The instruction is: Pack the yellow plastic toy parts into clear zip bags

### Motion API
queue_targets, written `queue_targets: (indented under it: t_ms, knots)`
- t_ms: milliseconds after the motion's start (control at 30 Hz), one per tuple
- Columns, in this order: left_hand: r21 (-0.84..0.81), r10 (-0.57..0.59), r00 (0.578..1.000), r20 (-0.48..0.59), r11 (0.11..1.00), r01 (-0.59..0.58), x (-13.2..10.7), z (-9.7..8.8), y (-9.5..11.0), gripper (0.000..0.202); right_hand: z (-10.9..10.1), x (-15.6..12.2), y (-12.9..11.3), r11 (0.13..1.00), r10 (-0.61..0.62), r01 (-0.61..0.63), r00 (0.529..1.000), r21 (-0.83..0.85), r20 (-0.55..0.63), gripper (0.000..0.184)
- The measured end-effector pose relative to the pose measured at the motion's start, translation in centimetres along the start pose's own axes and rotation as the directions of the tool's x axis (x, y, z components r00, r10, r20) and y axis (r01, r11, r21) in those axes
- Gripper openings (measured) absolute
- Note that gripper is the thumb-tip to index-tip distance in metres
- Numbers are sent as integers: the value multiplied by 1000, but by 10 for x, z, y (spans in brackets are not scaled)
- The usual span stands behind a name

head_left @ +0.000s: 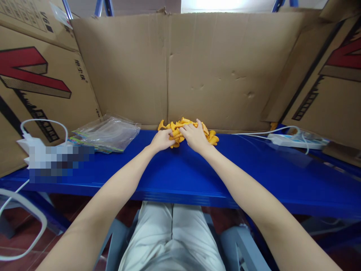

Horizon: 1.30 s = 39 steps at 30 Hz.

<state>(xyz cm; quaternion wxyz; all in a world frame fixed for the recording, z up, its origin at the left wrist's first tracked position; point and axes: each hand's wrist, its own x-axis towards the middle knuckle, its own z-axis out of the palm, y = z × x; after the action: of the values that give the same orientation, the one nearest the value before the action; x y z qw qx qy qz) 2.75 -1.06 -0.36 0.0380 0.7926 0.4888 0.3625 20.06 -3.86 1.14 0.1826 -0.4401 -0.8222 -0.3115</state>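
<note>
My left hand (162, 140) and right hand (195, 137) on yellow pieces (213, 139) heaped on the blue table (183, 173), whether either grips one I cannot tell, cardboard panel (220, 67) blocking just behind, clear bags (114, 132) leftward, white power strip (293, 141) rightward.

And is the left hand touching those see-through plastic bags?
Apart. The head view shows bare blue tabletop between the left hand and the nearest edge of the plastic bags.

Plastic bags (113, 132), white power strip (293, 141), cardboard panel (220, 67).
</note>
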Motion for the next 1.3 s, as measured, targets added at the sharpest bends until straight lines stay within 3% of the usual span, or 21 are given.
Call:
queue_targets:
  t_ms: [200, 367, 600, 767, 1033, 1200, 1300]
  knots:
    - [-323, -151, 963, 221, 921, 219, 3, -4, 0, 14, -3, 1, -1, 999, -34, 34, 999, 19, 24, 34]
    - [-424, -235, 904, 358, 821, 382, 2, -14, 1, 18, -7, 1, -2, 997, -57, 57, 998, 46, 3, 30]
    - [-573, -112, 795, 597, 634, 519, 1, -25, -3, 24, -6, 1, -2, 992, -86, 94, 992, 80, -89, 31]
    - [-588, -116, 758, 642, 560, 583, -1, -27, -1, 22, -7, 1, -2, 991, -95, 107, 984, 76, -151, 36]
    - [-659, -28, 793, 608, 540, 524, 0, -36, 9, 19, -9, 3, -5, 993, -46, 70, 970, 93, -239, 37]
    - [-702, 108, 748, 655, 454, 549, 2, -33, 5, 15, -1, 2, 0, 989, -91, 117, 964, 94, -251, 31]
    - [-673, 83, 727, 681, 463, 577, 3, -29, 2, 12, 4, 0, 5, 973, -166, 192, 968, 128, -190, 31]
